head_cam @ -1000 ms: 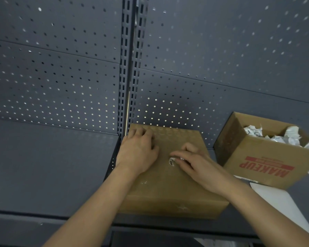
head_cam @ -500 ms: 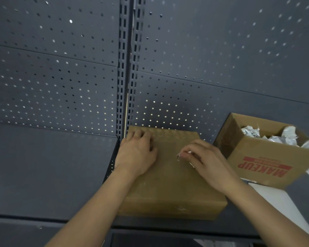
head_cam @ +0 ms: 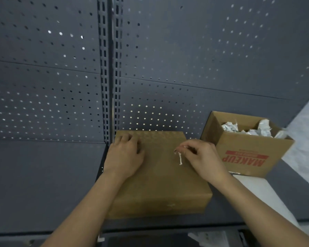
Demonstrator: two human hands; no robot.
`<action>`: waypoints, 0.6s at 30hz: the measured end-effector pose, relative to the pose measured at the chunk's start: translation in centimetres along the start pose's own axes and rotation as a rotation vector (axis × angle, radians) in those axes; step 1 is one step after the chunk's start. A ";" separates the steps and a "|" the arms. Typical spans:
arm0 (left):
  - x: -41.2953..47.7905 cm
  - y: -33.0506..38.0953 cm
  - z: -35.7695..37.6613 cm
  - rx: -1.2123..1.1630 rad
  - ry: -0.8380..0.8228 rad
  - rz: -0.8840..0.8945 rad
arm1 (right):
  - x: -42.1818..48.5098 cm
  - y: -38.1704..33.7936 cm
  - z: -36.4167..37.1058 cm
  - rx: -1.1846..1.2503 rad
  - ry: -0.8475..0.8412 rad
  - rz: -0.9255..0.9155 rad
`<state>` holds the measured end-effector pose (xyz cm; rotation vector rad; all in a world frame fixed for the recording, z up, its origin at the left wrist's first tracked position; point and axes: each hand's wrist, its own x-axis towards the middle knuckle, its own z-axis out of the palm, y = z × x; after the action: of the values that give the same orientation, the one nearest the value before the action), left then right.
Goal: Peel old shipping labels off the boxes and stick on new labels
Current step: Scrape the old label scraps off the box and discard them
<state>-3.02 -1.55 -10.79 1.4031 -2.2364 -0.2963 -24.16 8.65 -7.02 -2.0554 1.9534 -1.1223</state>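
A closed brown cardboard box (head_cam: pixel 159 184) lies flat on the dark shelf in front of me. My left hand (head_cam: pixel 125 157) rests palm down on the box's top near its far left corner, fingers relaxed. My right hand (head_cam: pixel 202 157) hovers above the right side of the box and pinches a thin white strip of label (head_cam: pixel 180 158) between thumb and fingertips. The strip hangs down from the pinch, its lower end near the box top. No whole label shows on the box top.
An open cardboard box printed MAKEUP (head_cam: pixel 246 154) stands at the right, holding several crumpled white papers (head_cam: pixel 248 129). A white sheet (head_cam: pixel 260 198) lies on the shelf in front of it. A perforated dark back panel (head_cam: pixel 168 68) rises behind. The shelf edge (head_cam: pixel 150 229) runs below.
My right hand has lifted off the box top and moved right and up, drawing out the white strip, which now hangs from its fingers. My left hand has stayed on the box.
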 end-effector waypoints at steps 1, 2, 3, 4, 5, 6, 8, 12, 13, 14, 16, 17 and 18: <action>0.0 0.0 -0.1 -0.004 -0.006 0.002 | -0.1 0.1 -0.2 0.037 0.012 0.041; 0.0 0.0 -0.2 -0.003 -0.008 0.007 | -0.3 0.2 -0.3 0.077 0.022 0.081; 0.0 0.0 -0.2 -0.001 -0.008 0.016 | -0.4 0.3 -0.5 0.122 0.032 0.117; 0.0 0.0 -0.2 -0.002 -0.009 0.026 | -0.7 0.2 -0.7 0.166 0.042 0.148; 0.1 0.0 -0.2 -0.004 -0.012 0.035 | -0.8 0.0 -0.9 0.214 0.050 0.178; 0.1 0.0 -0.2 -0.006 -0.019 0.047 | -1.1 -0.2 -1.2 0.260 0.061 0.206; 0.2 -0.1 -0.3 -0.008 -0.028 0.074 | -1.6 -0.6 -1.7 0.329 0.092 0.238; 0.3 -0.4 -0.6 -0.002 -0.012 0.119 | -2.7 -0.7 -2.5 0.311 0.150 0.285; 0.2 -0.3 -0.8 0.002 -0.005 0.132 | -3.0 -0.6 -2.7 0.272 0.158 0.293; 0.2 -0.2 -0.9 0.003 0.001 0.141 | -3.4 -0.6 -2.9 0.235 0.162 0.299; 0.3 0.2 -1.2 -0.009 0.010 0.159 | -4.0 -0.4 -3.4 0.195 0.169 0.312; 0.4 0.3 -1.3 -0.024 0.013 0.166 | -4.2 -0.3 -3.6 0.191 0.172 0.323; 0.4 0.6 -1.4 -0.042 0.016 0.176 | -4.5 -0.3 -3.9 0.211 0.169 0.331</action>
<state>-2.96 -1.58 -9.22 1.1734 -2.3080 -0.2696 -25.69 14.31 -6.02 -1.5101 2.0468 -1.3873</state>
